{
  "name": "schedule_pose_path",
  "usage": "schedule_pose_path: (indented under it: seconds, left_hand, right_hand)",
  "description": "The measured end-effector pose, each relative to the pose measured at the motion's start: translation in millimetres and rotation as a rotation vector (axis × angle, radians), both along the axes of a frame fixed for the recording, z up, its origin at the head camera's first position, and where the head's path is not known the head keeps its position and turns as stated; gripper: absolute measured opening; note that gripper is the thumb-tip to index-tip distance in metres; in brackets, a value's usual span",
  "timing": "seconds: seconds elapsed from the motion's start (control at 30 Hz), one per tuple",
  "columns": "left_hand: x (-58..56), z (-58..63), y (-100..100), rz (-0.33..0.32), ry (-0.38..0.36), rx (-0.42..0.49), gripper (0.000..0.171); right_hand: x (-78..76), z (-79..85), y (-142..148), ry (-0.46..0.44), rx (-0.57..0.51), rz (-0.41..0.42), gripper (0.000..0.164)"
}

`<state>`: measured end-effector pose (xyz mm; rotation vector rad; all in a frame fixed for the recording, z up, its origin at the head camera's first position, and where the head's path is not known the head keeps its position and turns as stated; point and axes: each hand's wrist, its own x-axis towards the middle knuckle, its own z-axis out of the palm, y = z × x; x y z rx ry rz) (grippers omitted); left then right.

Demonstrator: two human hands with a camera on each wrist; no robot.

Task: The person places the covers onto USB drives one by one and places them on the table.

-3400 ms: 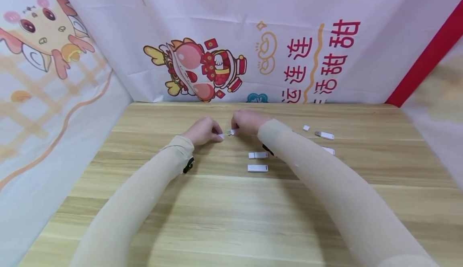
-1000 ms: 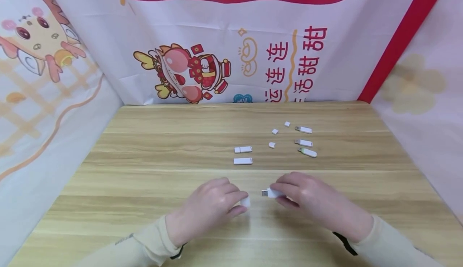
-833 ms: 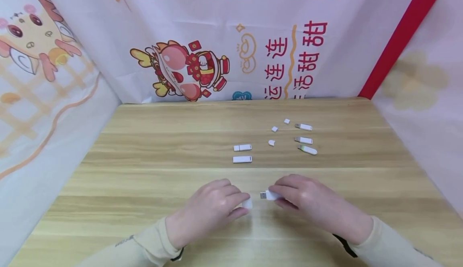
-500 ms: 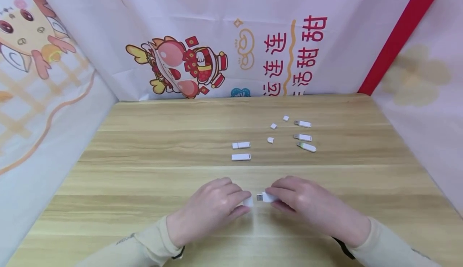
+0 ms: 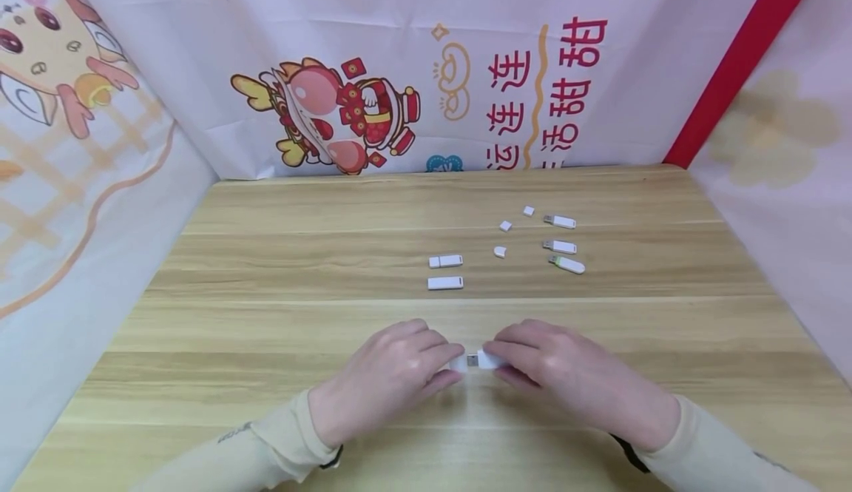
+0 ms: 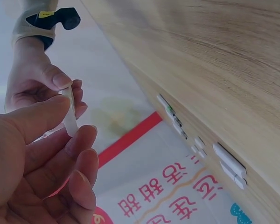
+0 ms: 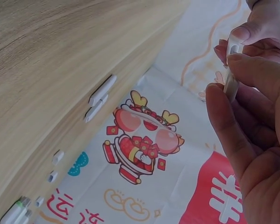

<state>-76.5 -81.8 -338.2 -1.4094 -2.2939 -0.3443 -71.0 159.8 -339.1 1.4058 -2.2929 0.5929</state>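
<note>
I have the left hand (image 5: 393, 368) pinching a white cap (image 5: 458, 363) and the right hand (image 5: 569, 368) pinching a white USB stick (image 5: 489, 359) over the desk (image 5: 233, 314), its metal plug (image 5: 472, 360) at the cap's mouth; beyond, I see three uncapped sticks (image 5: 564, 247).

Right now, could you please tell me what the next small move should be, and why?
I would probably ease the USB stick in the right grip straight into the cap in the left grip, since its metal plug points at the cap and is not fully covered.
</note>
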Motion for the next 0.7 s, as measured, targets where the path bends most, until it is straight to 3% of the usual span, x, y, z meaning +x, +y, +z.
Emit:
schedule_pose_path:
  seconds: [0.3, 0.7]
  left_hand:
    - [-0.7, 1.8, -0.1, -0.018, 0.041, 0.009, 0.020]
    - [-1.3, 6.2, 3.8, -0.025, -0.015, 0.025, 0.020]
  right_hand:
    - [0.4, 1.3, -4.3, -0.030, 0.005, -0.004, 0.031]
    - [0.5, 3.4, -4.7, -0.069, 0.005, -0.014, 0.025]
